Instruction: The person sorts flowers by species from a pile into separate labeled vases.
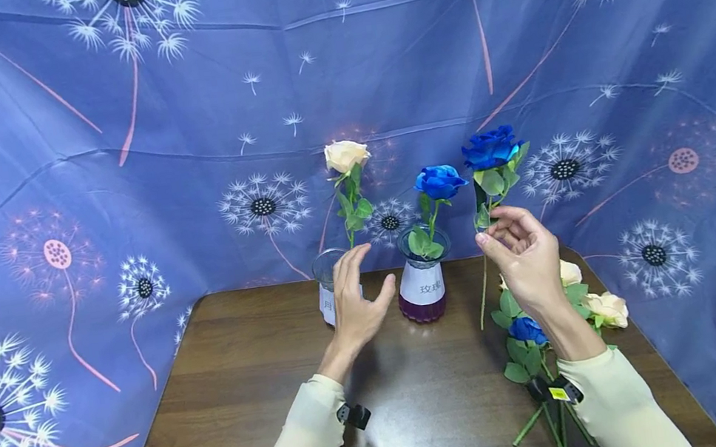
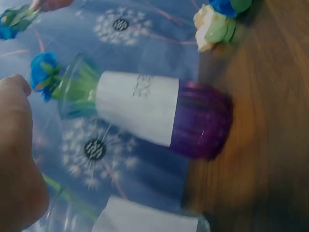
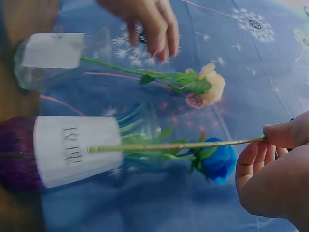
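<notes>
While the right hand [image 1: 526,259] pinches the stem of a blue rose [image 1: 490,149] and holds it upright just right of the purple vase [image 1: 421,292], the left hand [image 1: 355,300] hovers spread, fingers relaxed, gripping nothing, between that vase and the clear vase [image 1: 324,276]. Purple vase contains another blue rose [image 1: 439,182]; clear vase a cream rose [image 1: 345,155]. Spare flowers [image 1: 599,306] lie on the tabletop [image 1: 250,386], right side.

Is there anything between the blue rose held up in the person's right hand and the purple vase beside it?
Nothing visible: the held blue rose, pinched by the right hand, has open air toward the purple vase, which already holds one blue rose.
</notes>
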{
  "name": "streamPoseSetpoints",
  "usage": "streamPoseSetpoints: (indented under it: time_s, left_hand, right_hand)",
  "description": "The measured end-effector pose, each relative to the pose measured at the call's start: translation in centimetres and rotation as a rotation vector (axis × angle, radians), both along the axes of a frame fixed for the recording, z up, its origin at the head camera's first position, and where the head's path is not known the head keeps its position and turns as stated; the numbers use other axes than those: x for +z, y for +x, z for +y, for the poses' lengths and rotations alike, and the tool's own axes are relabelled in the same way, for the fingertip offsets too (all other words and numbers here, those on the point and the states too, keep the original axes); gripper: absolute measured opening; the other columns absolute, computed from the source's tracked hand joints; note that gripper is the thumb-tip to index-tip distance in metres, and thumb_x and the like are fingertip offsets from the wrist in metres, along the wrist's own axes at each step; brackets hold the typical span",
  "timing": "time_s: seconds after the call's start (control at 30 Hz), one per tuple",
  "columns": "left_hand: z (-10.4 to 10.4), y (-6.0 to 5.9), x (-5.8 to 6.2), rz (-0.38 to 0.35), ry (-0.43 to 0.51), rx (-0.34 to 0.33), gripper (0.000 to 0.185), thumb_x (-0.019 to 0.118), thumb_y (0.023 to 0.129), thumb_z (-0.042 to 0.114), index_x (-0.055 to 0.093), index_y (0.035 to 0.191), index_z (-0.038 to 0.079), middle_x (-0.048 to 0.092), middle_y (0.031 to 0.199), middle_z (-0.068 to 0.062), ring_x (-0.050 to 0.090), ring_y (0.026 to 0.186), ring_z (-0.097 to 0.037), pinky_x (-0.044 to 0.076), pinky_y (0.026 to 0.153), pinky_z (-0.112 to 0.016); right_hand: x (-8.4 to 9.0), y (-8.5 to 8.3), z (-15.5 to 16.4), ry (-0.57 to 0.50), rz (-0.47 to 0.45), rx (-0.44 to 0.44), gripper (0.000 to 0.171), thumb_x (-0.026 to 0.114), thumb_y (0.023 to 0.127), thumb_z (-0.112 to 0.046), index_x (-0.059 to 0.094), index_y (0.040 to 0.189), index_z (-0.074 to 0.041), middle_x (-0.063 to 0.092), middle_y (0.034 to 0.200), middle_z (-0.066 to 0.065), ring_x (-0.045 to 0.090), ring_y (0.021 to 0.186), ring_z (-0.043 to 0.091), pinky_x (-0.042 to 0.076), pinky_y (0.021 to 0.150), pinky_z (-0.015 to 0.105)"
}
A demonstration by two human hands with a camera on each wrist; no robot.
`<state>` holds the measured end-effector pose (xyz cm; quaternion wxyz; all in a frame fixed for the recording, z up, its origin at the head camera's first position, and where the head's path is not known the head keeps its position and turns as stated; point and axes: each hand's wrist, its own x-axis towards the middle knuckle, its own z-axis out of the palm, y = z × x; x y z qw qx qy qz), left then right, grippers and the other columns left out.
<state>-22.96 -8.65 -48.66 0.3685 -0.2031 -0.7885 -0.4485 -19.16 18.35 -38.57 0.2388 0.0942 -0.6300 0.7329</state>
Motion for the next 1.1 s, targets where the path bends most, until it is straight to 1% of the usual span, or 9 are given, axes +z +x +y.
streamPoseSetpoints:
  time_s: [0.1, 0.23, 0.37, 0.47, 0.67, 0.8, 0.87, 0.97, 1.1]
  left_hand:
    - [1.5, -0.4, 0.0, -0.147, -0.024, -0.063, 0.071, 0.084, 0.097, 0.032, 0.059, 0.16, 0.011, 0.065, 0.159, -0.016, 0.057, 0.152, -0.034, 0.044, 0.132, -0.05]
    - [3.0, -1.3, 0.1, -0.328, -0.054, -0.098, 0.079, 0.081, 0.1, 0.043, 0.052, 0.167, 0.013, 0.059, 0.167, -0.011, 0.053, 0.158, -0.032, 0.042, 0.135, -0.051]
    - [4.0, -2.1, 0.2, -0.45, -0.071, -0.098, 0.084, 0.076, 0.102, 0.054, 0.046, 0.171, 0.017, 0.055, 0.171, -0.01, 0.051, 0.16, -0.034, 0.043, 0.134, -0.053]
    - [4.5, -2.4, 0.3, -0.506, -0.065, -0.096, 0.086, 0.074, 0.103, 0.059, 0.044, 0.172, 0.018, 0.053, 0.174, -0.01, 0.051, 0.161, -0.035, 0.044, 0.133, -0.055]
    - [4.8, -2.4, 0.4, -0.534, -0.035, -0.1, 0.087, 0.076, 0.102, 0.059, 0.045, 0.172, 0.019, 0.052, 0.175, -0.011, 0.051, 0.162, -0.035, 0.045, 0.132, -0.057]
    - [4.9, -2.4, 0.4, -0.515, -0.037, -0.094, 0.085, 0.076, 0.102, 0.059, 0.046, 0.171, 0.02, 0.054, 0.174, -0.011, 0.054, 0.159, -0.035, 0.047, 0.131, -0.056]
    - [4.9, -2.4, 0.4, -0.503, -0.035, -0.094, 0.085, 0.077, 0.101, 0.058, 0.047, 0.171, 0.02, 0.056, 0.172, -0.011, 0.055, 0.157, -0.034, 0.048, 0.13, -0.055]
    - [4.9, -2.4, 0.3, -0.487, -0.034, -0.094, 0.084, 0.077, 0.102, 0.057, 0.048, 0.17, 0.017, 0.058, 0.17, -0.012, 0.058, 0.155, -0.034, 0.05, 0.128, -0.054]
    - [4.7, -2.4, 0.2, -0.479, -0.034, -0.099, 0.084, 0.078, 0.102, 0.055, 0.048, 0.169, 0.014, 0.059, 0.169, -0.012, 0.058, 0.154, -0.035, 0.05, 0.127, -0.055]
  right_hand:
    - [1.1, -0.9, -0.5, 0.0, 0.06, -0.009, 0.044, 0.072, 0.094, 0.022, 0.074, 0.123, -0.011, 0.071, 0.095, -0.002, 0.073, 0.085, 0.006, 0.06, 0.075, 0.015]
    - [2.4, -2.2, -1.2, 0.004, 0.131, -0.027, 0.045, 0.072, 0.095, 0.022, 0.074, 0.121, -0.014, 0.069, 0.095, -0.002, 0.073, 0.085, 0.006, 0.061, 0.076, 0.016]
    - [3.4, -3.5, -2.0, -0.013, 0.192, -0.035, 0.045, 0.072, 0.094, 0.021, 0.073, 0.12, -0.016, 0.067, 0.094, 0.0, 0.072, 0.083, 0.007, 0.062, 0.074, 0.017]
    - [4.3, -4.3, -2.8, -0.018, 0.229, -0.041, 0.044, 0.074, 0.093, 0.019, 0.073, 0.12, -0.016, 0.067, 0.093, -0.001, 0.071, 0.082, 0.007, 0.062, 0.074, 0.017]
    - [5.6, -6.0, -4.3, 0.038, 0.275, -0.088, 0.038, 0.078, 0.095, 0.012, 0.073, 0.123, -0.014, 0.067, 0.095, -0.005, 0.071, 0.087, 0.007, 0.06, 0.074, 0.017]
    - [5.5, -7.2, -5.3, 0.119, 0.3, -0.108, 0.034, 0.079, 0.097, 0.01, 0.07, 0.128, 0.0, 0.066, 0.097, -0.006, 0.07, 0.089, 0.007, 0.059, 0.073, 0.018]
    - [5.0, -7.7, -5.8, 0.168, 0.302, -0.111, 0.035, 0.078, 0.098, 0.009, 0.067, 0.131, 0.007, 0.066, 0.097, -0.007, 0.07, 0.088, 0.006, 0.058, 0.073, 0.017]
    - [3.8, -8.3, -6.4, 0.222, 0.296, -0.112, 0.037, 0.078, 0.098, 0.009, 0.065, 0.133, 0.012, 0.065, 0.097, -0.005, 0.068, 0.086, 0.003, 0.059, 0.075, 0.015]
    - [1.6, -9.0, -7.0, 0.274, 0.272, -0.116, 0.039, 0.078, 0.098, 0.009, 0.064, 0.135, 0.01, 0.066, 0.099, 0.009, 0.067, 0.087, 0.002, 0.058, 0.078, 0.013]
